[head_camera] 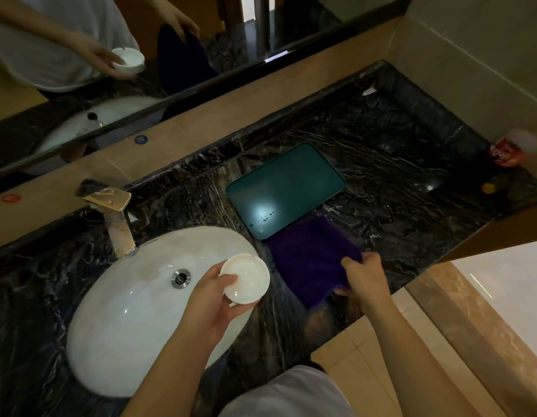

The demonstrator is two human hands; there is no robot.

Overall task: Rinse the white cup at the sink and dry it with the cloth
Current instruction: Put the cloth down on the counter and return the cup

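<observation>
Left hand (214,296) clamps the white cup (245,278) over the sink (116,332) rim, right hand (362,278) pinches the cloth (309,260) on the counter (381,182); wet one-handed grip risks a drop.

On the dark marble table (381,145) you have a teal tray (294,179), a red can (506,153) in the far corner, and a small yellow object (488,188) near it.
</observation>
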